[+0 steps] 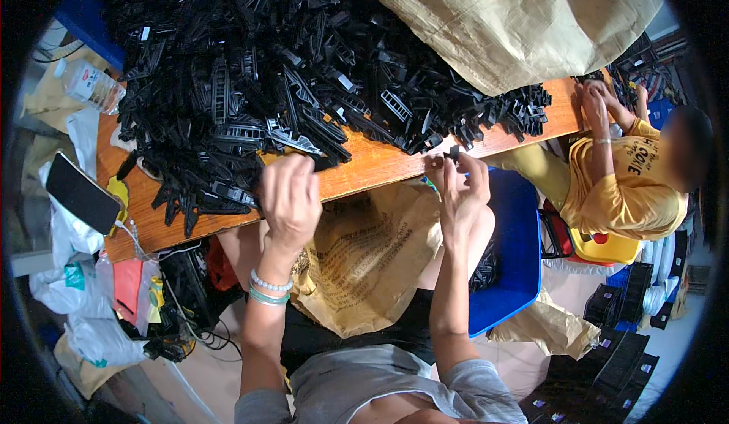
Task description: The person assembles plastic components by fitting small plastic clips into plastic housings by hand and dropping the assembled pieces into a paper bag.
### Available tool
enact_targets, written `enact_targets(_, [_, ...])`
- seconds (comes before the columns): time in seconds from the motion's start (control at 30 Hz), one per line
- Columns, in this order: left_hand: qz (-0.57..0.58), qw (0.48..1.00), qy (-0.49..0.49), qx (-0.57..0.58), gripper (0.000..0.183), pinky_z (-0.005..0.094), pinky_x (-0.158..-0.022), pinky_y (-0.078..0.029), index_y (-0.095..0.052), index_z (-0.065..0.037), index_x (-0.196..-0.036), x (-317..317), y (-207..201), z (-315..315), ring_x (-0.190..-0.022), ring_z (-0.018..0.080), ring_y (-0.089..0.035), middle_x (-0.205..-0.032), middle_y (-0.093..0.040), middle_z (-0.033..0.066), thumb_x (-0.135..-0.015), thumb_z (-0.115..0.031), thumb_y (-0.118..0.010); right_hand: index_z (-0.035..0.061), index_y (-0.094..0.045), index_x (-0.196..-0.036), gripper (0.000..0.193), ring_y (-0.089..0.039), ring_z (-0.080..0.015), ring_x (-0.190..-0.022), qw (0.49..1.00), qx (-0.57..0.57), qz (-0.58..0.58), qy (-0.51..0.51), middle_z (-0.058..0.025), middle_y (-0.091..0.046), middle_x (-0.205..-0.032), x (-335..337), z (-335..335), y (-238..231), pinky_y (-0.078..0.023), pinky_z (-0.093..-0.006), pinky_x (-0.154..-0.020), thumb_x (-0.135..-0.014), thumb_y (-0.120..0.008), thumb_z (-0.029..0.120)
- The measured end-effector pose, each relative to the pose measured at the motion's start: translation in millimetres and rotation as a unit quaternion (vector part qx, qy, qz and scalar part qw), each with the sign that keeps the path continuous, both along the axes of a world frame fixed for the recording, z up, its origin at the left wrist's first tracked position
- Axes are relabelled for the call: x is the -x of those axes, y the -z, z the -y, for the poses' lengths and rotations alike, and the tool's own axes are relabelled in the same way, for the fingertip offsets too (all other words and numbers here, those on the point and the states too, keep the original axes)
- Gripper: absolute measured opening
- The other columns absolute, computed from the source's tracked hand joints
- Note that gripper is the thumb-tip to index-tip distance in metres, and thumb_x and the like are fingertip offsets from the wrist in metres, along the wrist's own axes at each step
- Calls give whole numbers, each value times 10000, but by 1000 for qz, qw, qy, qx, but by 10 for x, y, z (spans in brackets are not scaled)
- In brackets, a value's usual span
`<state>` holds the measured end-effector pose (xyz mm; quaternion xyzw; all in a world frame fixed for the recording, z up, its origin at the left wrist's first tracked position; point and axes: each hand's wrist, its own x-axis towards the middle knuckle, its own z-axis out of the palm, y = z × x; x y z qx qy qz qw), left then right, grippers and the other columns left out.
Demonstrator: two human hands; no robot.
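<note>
A large heap of black plastic parts [228, 82] covers most of the wooden table [380, 167]. At the heap's near edge is my left hand [291, 204], its fingers curled down and slightly blurred. What they hold, if anything, is hidden behind them. Farther right, my right hand [465, 192] is raised by the table's front edge, with thumb and fingers pinched on a small black plastic part [452, 153]. Between my forearms a brown sack [372, 257] with printing lies spread over my lap.
A blue bin [520, 257] with black parts stands right of my knee. Another brown sack [516, 21] lies over the heap. At left are a phone [83, 194], a plastic bottle [89, 86] and bags. A co-worker in a yellow shirt [630, 181] sits at right.
</note>
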<state>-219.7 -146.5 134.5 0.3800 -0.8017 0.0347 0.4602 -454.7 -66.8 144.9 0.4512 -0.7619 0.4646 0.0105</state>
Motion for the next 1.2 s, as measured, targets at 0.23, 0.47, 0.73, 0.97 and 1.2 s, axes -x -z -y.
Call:
enact_targets(0.23, [34,991,122,-35,245,391,-732,-538,-649,70,-999,6,123,-210,-894,316,-621,-1059,-626,170,-781,-10,-729,-5,-663,-1084,229,-617,-115,-768,974,5,164,-153,-86,-669,-970,-328,-5,-58,-502,-232,-691,-861,-696,35])
enact_targets(0.47, [-3,994,100,-40,273,417,-823,-533,-643,48,-1052,-4,49,-178,-958,340,-635,-1085,-639,175,-795,-2,-718,-25,-684,-1040,245,-624,-210,-739,946,-46,116,-298,-121,-644,-858,-507,154,-133,-490,-306,-655,-807,-737,30])
enact_targets(0.73, [-93,991,79,-48,222,415,-796,-561,-598,51,-1064,46,117,-186,-930,330,-681,-1017,-688,172,-844,74,-618,-10,-725,-960,248,-578,-260,-817,946,-43,45,-319,-112,-625,-863,-640,273,-76,-447,-356,-747,-744,-778,102])
enact_targets(0.97, [-132,982,105,-83,199,390,-755,-552,-589,44,-1057,34,87,-147,-866,318,-675,-986,-680,160,-861,75,-602,13,-725,-961,242,-572,-267,-849,957,-49,32,-285,-96,-605,-909,-692,199,-81,-455,-359,-752,-740,-781,95])
enact_targets(1.2, [61,993,49,-85,526,400,-787,-422,-577,-48,-1268,93,-63,-63,-920,281,-555,-1196,-543,153,-752,48,-616,14,-695,-1007,200,-611,-259,-892,946,-126,80,-288,-116,-607,-997,-431,-264,-180,-503,-343,-789,-810,-719,31])
